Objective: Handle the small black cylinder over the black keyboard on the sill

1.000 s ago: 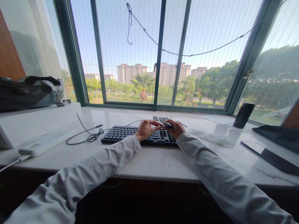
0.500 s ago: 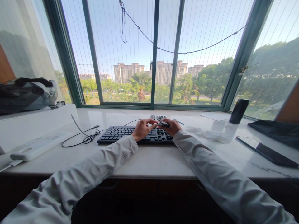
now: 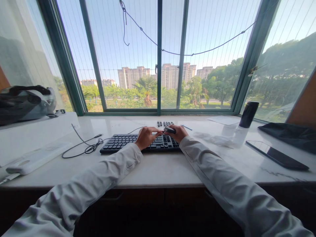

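**Hands over keyboard**

Left hand [image 3: 145,137] and right hand [image 3: 178,133] pinched a small dark object [image 3: 170,130] between fingertips, above the keyboard [image 3: 120,143] on the worktop [image 3: 160,169]. Since earlier frames: grip unchanged, only the view shifted. Phone [image 3: 276,155] apart, right.

from where i watch, both hands sit over the black keyboard [image 3: 128,142], and the widest bare stretch of the white counter [image 3: 160,169] lies in front of it — nothing stands between the sleeves there. to the left the way is crossed by a coiled black cable [image 3: 86,148] and a white power bank [image 3: 37,158], with a raised white ledge [image 3: 32,130] behind. to the right a crumpled clear wrapper [image 3: 217,140], a dark cup [image 3: 249,114] and a flat phone [image 3: 276,154] crowd the path — only narrow gaps between them.
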